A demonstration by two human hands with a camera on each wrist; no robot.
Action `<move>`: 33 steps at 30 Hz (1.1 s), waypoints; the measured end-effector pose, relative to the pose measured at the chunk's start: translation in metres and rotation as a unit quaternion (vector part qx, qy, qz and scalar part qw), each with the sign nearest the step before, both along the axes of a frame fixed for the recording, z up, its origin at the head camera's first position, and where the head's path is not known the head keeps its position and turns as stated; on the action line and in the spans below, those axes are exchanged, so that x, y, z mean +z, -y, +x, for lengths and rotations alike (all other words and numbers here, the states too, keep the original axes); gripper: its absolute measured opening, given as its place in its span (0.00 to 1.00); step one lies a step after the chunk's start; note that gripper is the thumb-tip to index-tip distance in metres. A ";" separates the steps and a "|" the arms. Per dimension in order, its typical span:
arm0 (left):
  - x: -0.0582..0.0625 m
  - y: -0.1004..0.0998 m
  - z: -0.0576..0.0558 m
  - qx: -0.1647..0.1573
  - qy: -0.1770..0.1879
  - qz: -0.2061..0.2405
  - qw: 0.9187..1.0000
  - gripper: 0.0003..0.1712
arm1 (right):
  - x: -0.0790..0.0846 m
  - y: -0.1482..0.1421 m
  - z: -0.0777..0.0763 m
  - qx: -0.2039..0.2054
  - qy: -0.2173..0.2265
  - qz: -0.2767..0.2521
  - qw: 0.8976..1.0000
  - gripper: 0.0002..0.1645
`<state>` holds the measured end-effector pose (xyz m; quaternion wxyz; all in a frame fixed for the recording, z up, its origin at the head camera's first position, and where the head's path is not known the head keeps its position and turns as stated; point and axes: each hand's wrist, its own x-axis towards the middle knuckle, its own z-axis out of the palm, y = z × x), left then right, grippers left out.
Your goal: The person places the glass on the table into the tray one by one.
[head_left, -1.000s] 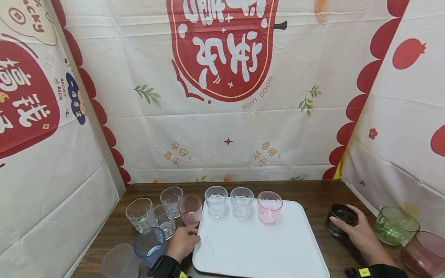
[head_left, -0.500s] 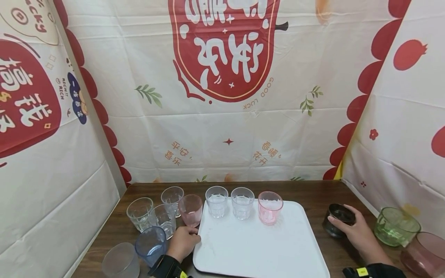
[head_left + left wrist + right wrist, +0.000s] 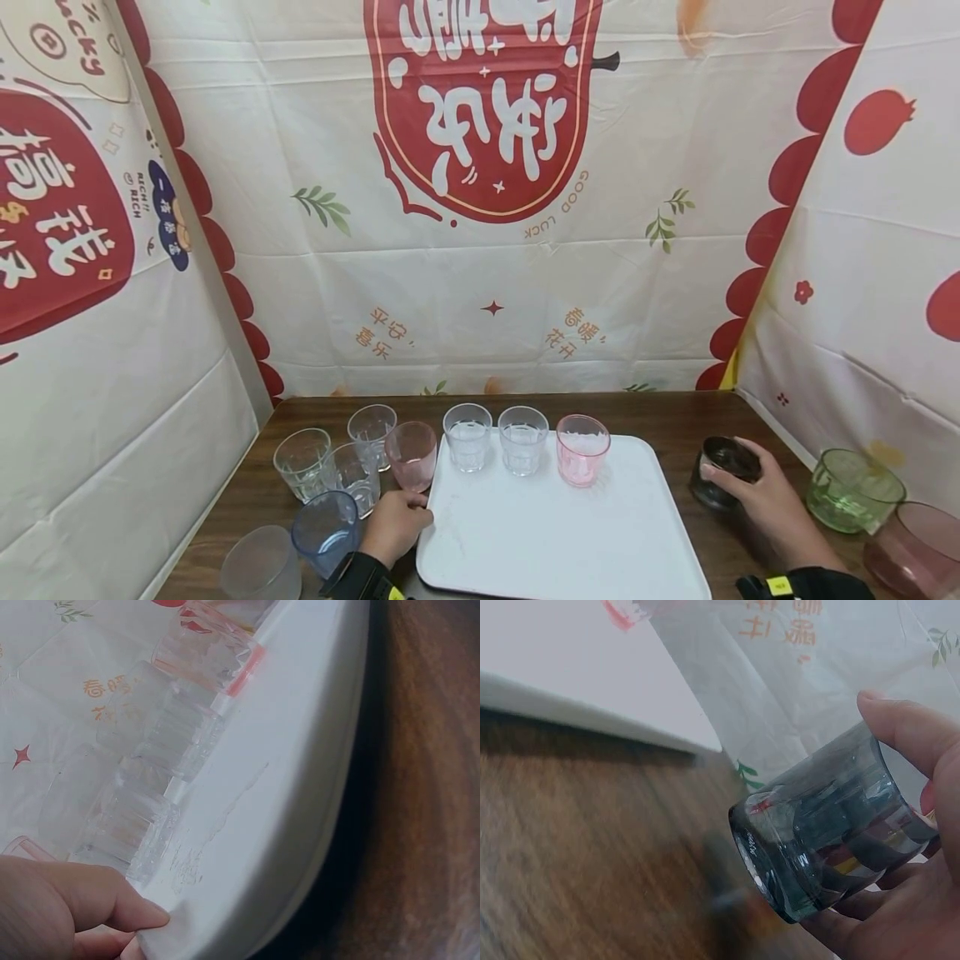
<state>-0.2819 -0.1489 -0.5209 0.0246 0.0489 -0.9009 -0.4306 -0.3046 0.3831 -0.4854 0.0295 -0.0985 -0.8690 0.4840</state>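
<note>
My right hand grips a dark grey tinted glass around its side, to the right of the white tray. In the right wrist view the base of this glass shows, and a dark reflection of it lies on the wood. My left hand pinches the tray's left edge between thumb and fingers, plain in the left wrist view. Along the tray's far edge stand two clear glasses, one on the left and one beside it, then a pink glass.
Left of the tray several glasses crowd together, among them a pink one, a blue one and a frosted one. At the right stand a green glass and a larger mauve one. Printed cloth walls the table's back and sides.
My right hand has shifted slightly left, carrying the dark grey glass a little closer to the tray. My left hand and the tray stay where they were.
</note>
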 end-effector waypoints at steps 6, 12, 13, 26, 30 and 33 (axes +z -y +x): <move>0.000 0.000 0.002 0.002 0.010 0.003 1.000 0.07 | 0.008 0.008 0.001 0.005 0.015 0.000 1.000 0.67; 0.000 -0.001 0.002 0.006 0.014 0.003 1.000 0.07 | 0.016 0.018 0.001 0.020 0.013 -0.005 1.000 0.68; 0.000 -0.001 0.001 0.007 0.014 0.003 1.000 0.07 | 0.018 0.020 0.001 0.023 0.012 -0.007 1.000 0.68; 0.001 -0.001 0.000 0.008 0.009 0.008 1.000 0.07 | 0.025 0.040 -0.005 0.038 0.025 -0.051 0.998 0.67; 0.001 -0.001 0.000 0.009 0.010 0.008 1.000 0.07 | 0.025 0.048 -0.007 0.044 0.020 -0.052 0.997 0.67; 0.000 -0.001 -0.002 0.012 0.016 0.007 1.000 0.07 | 0.025 0.054 -0.009 0.050 0.014 -0.049 0.997 0.68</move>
